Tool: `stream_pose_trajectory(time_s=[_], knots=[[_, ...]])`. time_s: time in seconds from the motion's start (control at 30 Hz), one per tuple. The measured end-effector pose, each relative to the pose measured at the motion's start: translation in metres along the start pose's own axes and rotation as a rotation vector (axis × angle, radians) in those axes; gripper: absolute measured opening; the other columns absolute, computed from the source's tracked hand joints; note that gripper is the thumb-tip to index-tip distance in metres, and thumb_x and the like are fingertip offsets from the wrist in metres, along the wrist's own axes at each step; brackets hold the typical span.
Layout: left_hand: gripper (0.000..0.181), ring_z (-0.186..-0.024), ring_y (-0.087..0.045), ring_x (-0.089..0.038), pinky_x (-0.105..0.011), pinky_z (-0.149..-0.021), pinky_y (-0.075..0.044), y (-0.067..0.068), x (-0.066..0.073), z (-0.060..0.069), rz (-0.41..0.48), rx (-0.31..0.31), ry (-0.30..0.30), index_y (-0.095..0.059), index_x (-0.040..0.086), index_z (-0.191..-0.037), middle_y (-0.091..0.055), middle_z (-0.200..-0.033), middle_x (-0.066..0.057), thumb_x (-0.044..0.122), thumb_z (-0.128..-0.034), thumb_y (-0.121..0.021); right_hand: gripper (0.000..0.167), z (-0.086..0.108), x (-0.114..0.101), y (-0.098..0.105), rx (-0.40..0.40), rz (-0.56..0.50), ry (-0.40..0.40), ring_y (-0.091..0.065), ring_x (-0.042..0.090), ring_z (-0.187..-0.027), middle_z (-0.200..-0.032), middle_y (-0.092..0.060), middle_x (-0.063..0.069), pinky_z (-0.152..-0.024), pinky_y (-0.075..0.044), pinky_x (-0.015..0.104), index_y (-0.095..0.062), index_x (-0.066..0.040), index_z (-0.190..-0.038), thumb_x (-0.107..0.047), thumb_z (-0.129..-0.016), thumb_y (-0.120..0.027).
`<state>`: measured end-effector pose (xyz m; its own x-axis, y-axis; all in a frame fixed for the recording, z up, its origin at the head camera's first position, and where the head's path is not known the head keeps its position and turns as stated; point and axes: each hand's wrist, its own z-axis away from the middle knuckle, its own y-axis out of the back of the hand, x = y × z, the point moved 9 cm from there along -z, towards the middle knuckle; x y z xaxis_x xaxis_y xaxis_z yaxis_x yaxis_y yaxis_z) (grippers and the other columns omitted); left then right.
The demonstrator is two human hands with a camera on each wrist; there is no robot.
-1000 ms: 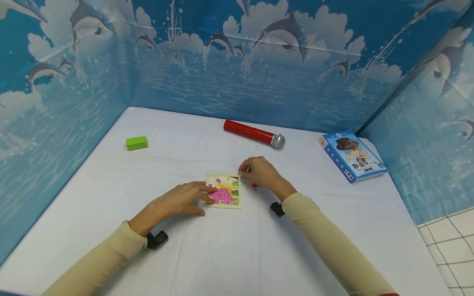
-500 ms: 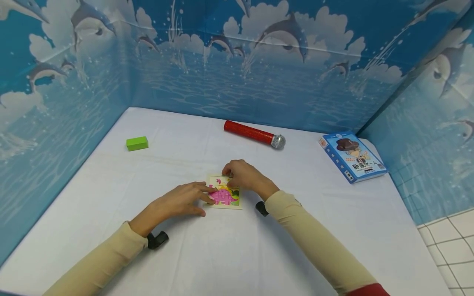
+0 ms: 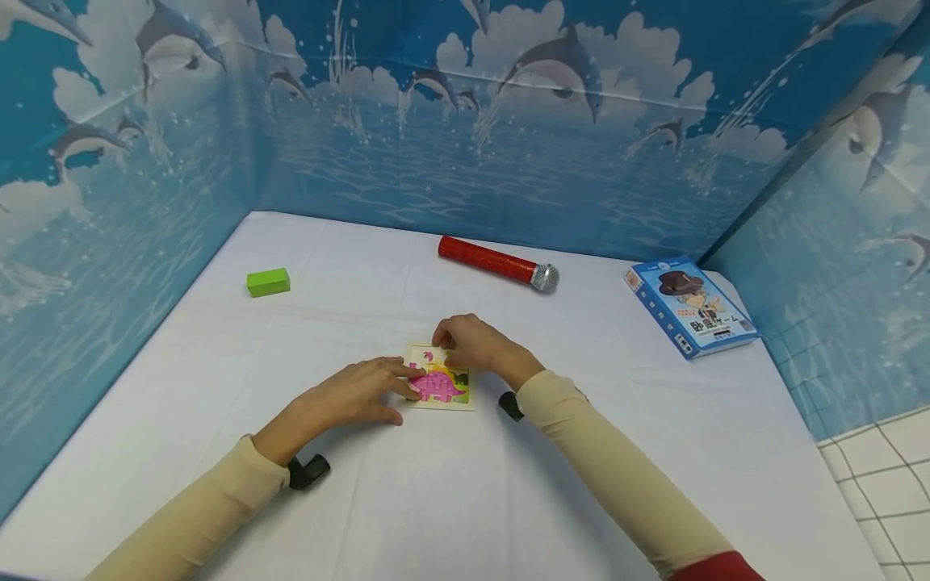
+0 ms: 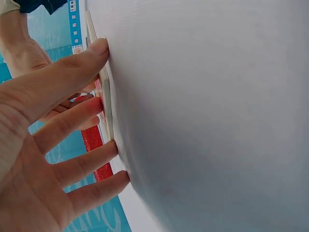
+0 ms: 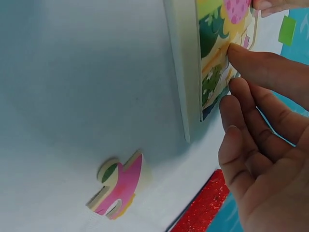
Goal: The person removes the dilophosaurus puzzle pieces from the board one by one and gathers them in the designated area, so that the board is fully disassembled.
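A small square dinosaur jigsaw puzzle in a pale tray lies flat on the white table. My left hand rests at its left side with extended fingers; the fingertips touch the tray and the puzzle's left part. My right hand is over the puzzle's upper right part. There its thumb and fingertips pinch a puzzle piece, mostly covered by the fingers. A loose pink puzzle piece lies on the cloth beside the tray in the right wrist view; the right hand hides it in the head view.
A green block lies at the back left. Behind the puzzle is a red microphone with a silver head. At the back right sits a blue box. Dolphin-print curtains border the table.
My right hand has moved left from beside the tray's right edge to over the puzzle's upper part, then stayed nearly still. My left hand has kept its place.
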<state>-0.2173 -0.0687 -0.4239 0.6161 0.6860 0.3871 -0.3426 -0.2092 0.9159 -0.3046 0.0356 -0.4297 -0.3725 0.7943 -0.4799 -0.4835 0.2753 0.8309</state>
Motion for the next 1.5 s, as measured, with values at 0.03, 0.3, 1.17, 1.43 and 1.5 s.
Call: stream_pose_trajectory(time_s=[0.03,0.3,1.17,1.43,1.5], knots=[[0.043,-0.137,-0.041,-0.034,-0.054,-0.104,-0.041,0.000,0.000,0.000,-0.001,0.000,0.000,-0.074,0.018,-0.119,-0.054,-0.143,-0.003,0.026,-0.0781,-0.084,0.029,0.000,0.000,0.000,-0.006,-0.005,-0.001,-0.055,0.017,-0.096,-0.101,-0.062,0.001,-0.092,-0.049,0.029,-0.067,-0.009,-0.113,-0.007,-0.086,-0.075],[0.043,-0.137,-0.041,-0.034,-0.056,-0.103,-0.041,-0.001,-0.001,0.000,0.008,0.004,-0.002,-0.074,0.018,-0.119,-0.054,-0.143,-0.003,0.025,-0.0778,-0.084,0.031,-0.001,0.003,-0.002,-0.008,-0.048,-0.003,-0.054,0.018,-0.097,-0.102,-0.060,0.002,-0.091,-0.050,0.028,-0.065,-0.009,-0.115,-0.004,-0.086,-0.075],[0.042,-0.138,-0.039,-0.034,-0.054,-0.105,-0.039,-0.002,0.000,0.000,0.010,-0.003,-0.008,-0.073,0.018,-0.120,-0.053,-0.144,-0.002,0.024,-0.0794,-0.083,0.012,0.035,0.029,0.034,0.251,-0.336,0.072,-0.066,0.012,-0.088,-0.095,-0.074,-0.003,-0.073,-0.054,0.027,-0.080,-0.011,-0.098,-0.010,-0.087,-0.076],[0.042,-0.138,-0.040,-0.035,-0.053,-0.105,-0.040,-0.002,0.001,0.001,0.004,0.010,-0.020,-0.074,0.017,-0.119,-0.054,-0.143,-0.003,0.022,-0.0790,-0.083,0.014,0.078,0.099,0.051,0.211,-0.339,-0.071,-0.065,0.018,-0.098,-0.102,-0.074,0.004,-0.078,-0.052,0.031,-0.080,-0.010,-0.100,-0.010,-0.088,-0.074],[0.041,-0.137,-0.041,-0.035,-0.053,-0.105,-0.040,-0.001,0.001,0.002,0.005,0.017,-0.025,-0.074,0.017,-0.119,-0.054,-0.143,-0.003,0.021,-0.0790,-0.083,0.014,0.087,0.116,0.053,0.206,-0.323,-0.122,-0.064,0.020,-0.100,-0.104,-0.074,0.005,-0.080,-0.051,0.032,-0.079,-0.010,-0.102,-0.010,-0.089,-0.073]])
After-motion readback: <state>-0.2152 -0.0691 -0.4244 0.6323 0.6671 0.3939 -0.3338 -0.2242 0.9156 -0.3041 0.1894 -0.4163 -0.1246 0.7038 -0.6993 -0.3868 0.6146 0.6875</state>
